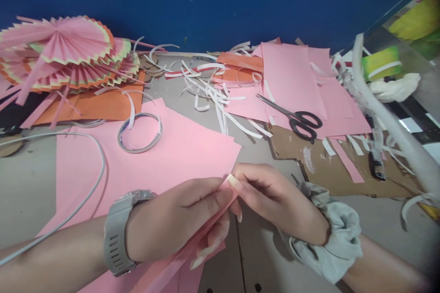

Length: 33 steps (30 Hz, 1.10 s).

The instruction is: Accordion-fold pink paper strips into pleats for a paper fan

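My left hand (185, 215) is closed round a folded pink paper (172, 270), its thumb and fingers on the fold near the middle. My right hand (271, 197) pinches the paper's upper end between thumb and forefinger, against my left fingertips. Much of the fold is hidden by both hands. Under my left arm lie larger pink sheets (192, 146). A roll of tape (140, 132) rests on them, with a white strip across its ring. Black-handled scissors (295, 116) lie beyond my right hand, partly on other pink sheets (292, 73).
Pleated paper rosettes (75, 46) are piled at the far left on orange paper (92, 103). White paper strips (213, 91) lie scattered in the middle. A brown cardboard piece (292, 146) sits at right, near a thick white tube (381, 105). A white cable (101, 165) crosses the left side.
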Tool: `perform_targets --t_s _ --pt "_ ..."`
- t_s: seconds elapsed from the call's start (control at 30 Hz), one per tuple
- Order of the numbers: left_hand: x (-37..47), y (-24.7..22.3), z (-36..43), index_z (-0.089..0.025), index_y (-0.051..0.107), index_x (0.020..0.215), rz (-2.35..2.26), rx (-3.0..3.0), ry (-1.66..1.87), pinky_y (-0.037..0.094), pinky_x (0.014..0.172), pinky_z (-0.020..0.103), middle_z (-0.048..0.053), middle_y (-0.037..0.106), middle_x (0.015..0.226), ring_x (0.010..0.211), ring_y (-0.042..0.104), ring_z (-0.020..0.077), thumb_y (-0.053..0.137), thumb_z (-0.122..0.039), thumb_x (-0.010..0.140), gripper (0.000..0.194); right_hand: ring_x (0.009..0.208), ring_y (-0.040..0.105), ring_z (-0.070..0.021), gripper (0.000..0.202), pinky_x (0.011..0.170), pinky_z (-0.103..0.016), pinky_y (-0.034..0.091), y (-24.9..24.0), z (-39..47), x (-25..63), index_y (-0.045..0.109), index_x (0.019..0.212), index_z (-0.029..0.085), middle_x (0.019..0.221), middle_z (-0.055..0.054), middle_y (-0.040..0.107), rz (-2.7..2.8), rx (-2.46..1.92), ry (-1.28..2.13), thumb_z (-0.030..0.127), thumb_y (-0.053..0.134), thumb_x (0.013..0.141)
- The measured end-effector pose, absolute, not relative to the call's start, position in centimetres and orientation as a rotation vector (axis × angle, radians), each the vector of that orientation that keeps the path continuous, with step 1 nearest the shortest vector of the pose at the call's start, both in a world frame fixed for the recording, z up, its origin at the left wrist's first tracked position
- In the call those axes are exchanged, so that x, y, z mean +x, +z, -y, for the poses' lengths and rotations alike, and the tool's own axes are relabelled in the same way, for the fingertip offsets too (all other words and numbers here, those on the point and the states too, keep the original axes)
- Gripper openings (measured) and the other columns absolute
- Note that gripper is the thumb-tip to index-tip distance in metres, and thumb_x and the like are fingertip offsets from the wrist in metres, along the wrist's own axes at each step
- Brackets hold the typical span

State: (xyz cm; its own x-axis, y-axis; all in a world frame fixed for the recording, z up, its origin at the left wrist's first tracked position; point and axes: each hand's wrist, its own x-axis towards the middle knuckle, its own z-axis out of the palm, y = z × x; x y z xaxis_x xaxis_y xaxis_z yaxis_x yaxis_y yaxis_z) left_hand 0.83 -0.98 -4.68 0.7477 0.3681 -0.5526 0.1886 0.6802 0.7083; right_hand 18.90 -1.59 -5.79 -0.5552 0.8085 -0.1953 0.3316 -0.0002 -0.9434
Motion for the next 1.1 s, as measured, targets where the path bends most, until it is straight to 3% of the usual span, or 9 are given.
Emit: perform_targets --t_s 0.2,0.43,0.6,0.9,1.1 --pt "1.22 -5.34 1.20 -0.016 0.048 0.082 -0.685 0.780 0.221 0.038 0.038 0.013 -0.003 0.050 0.053 0.037 0.044 0.0036 0.032 -0.038 0.093 0.030 0.053 0.040 -0.0086 0.032 0.048 -0.022 0.029 -5.98 1.63 18.86 0.042 0.061 0.019 0.058 0.004 0.047 1.871 -1.251 1.538 0.022 0.034 0.091" --pt "1.18 -5.35 1.17 -0.016 0.048 0.084 -0.656 0.778 0.191 0.039 0.038 0.013 -0.005 0.048 0.049 0.036 0.043 0.0041 0.030 -0.038 0.093 0.030 0.055 0.043 -0.0085 0.031 0.052 -0.022 0.032 -5.66 1.54 18.78 0.047 0.062 0.019 0.060 0.004 0.051 1.803 -1.205 1.622 0.018 0.036 0.091" --pt "1.11 -5.43 1.14 -0.017 0.048 0.084 -0.682 0.827 0.174 0.040 0.040 0.013 -0.005 0.048 0.051 0.038 0.043 0.0037 0.031 -0.041 0.092 0.031 0.058 0.045 -0.0091 0.035 0.056 -0.022 0.035 -5.59 1.49 18.79 0.048 0.064 0.018 0.064 0.002 0.052 1.710 -1.100 1.682 0.026 0.032 0.093" --pt "1.32 -5.69 1.17 -0.017 0.047 0.084 -0.709 0.925 0.187 0.039 0.040 0.014 -0.005 0.047 0.052 0.037 0.042 0.0037 0.029 -0.039 0.093 0.030 0.057 0.045 -0.0070 0.032 0.056 -0.019 0.034 -5.88 1.42 18.76 0.046 0.063 0.018 0.061 0.005 0.048 1.777 -1.165 1.638 0.023 0.036 0.093" --pt "1.34 -5.52 1.40 -0.017 0.044 0.074 -0.763 1.090 0.238 0.041 0.046 0.017 -0.002 0.054 0.056 0.042 0.048 0.0058 0.029 -0.043 0.092 0.035 0.053 0.033 -0.0083 0.032 0.049 -0.021 0.028 -5.87 1.34 18.87 0.035 0.060 0.019 0.057 0.006 0.034 1.784 -1.329 1.558 0.027 0.038 0.091"
